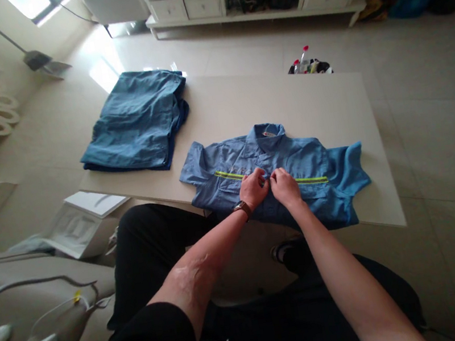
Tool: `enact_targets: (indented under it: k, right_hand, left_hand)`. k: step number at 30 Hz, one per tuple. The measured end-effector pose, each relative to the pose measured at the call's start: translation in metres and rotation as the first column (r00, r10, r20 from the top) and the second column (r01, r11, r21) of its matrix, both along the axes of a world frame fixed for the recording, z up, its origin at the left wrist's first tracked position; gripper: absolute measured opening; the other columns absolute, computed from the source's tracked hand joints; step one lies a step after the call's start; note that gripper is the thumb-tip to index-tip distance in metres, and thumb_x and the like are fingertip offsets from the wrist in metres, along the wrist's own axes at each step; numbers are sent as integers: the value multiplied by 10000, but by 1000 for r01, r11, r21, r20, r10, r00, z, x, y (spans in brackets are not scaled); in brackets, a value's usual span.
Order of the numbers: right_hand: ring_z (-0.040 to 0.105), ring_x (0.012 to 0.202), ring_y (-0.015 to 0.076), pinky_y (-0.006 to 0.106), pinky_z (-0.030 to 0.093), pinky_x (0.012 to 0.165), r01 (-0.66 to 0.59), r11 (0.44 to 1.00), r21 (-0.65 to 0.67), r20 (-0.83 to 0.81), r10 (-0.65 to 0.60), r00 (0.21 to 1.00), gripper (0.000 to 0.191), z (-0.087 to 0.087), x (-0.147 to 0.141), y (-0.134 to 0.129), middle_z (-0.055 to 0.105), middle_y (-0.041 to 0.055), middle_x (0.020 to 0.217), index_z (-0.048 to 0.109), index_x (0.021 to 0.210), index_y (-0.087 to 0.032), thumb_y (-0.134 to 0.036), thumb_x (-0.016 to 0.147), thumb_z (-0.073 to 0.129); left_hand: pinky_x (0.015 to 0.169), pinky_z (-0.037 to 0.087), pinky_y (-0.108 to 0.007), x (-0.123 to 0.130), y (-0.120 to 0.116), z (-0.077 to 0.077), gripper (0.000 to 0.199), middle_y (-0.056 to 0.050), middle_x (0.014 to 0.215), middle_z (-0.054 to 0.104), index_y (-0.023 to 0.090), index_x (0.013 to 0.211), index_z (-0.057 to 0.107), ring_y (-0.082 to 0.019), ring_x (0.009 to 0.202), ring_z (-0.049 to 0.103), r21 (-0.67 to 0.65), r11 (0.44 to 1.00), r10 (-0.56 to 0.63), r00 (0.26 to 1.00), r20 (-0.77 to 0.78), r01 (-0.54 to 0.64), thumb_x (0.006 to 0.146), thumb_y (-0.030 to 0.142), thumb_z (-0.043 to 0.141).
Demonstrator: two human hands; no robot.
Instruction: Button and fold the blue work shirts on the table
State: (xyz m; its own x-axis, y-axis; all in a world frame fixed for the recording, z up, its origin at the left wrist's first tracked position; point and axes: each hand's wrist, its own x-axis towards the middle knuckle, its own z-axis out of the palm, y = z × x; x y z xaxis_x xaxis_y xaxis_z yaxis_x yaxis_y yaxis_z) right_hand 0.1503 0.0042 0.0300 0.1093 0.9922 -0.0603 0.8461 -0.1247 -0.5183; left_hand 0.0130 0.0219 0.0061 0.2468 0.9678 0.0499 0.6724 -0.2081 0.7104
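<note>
Forearms [194, 262] reach curled fingers [259, 177] onto the blue work shirt [313, 165]; any hold is hidden.

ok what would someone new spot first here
The blue shirt lying flat on the pale table stands out first, with a yellow-green stripe across its chest. The left hand and right hand sit close together on the shirt's front, at the stripe. Farther along the table, to the left, lies a folded pile of blue cloth.
</note>
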Motion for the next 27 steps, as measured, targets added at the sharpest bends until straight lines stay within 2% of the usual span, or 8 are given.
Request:
enact_targets:
  k: [4,8,16,21,27]
  right_hand:
    - [615,919,255,353,479,854,33,997,63,-71,-29,997,139,-3,0,2,656,114,999,608,883,-212,-188,947,487]
    - [612,944,259,359,479,886,45,996,82,-102,-36,994,129,-6,0,3,652,120,997,591,881,-214,-184,941,481]
    - [612,957,262,363,476,905,89,993,73,-113,-81,990,122,-13,-1,2,653,128,1009,566,886,-218,-185,946,465]
    - [602,962,261,363,468,899,98,992,73,-109,-90,990,113,-17,-1,2,646,132,1020,555,888,-217,-180,945,466]
    - [576,928,263,376,464,874,116,985,129,-138,-98,986,99,-21,-2,3,619,118,975,519,852,-232,-167,917,482]
  left_hand:
    - [915,445,-349,-1,0,-2,113,7,879,756,240,1025,655,-174,832,677,20,1000,-1,1000,-12,2,951,326,653]
    - [922,436,-355,-2,0,-5,135,-12,920,758,231,928,685,-183,877,665,61,997,-32,998,-59,36,977,341,622]
    - [913,455,-361,-1,0,-7,84,-19,900,773,228,973,708,-188,848,682,52,998,-33,999,-42,35,929,283,662]
    - [903,462,-352,-1,0,-7,144,19,846,772,234,1045,699,-160,746,677,32,999,-36,999,8,36,904,255,677]
    - [885,463,-334,0,1,-9,140,15,814,769,236,1041,709,-166,753,686,22,999,-23,1000,13,23,907,267,686]
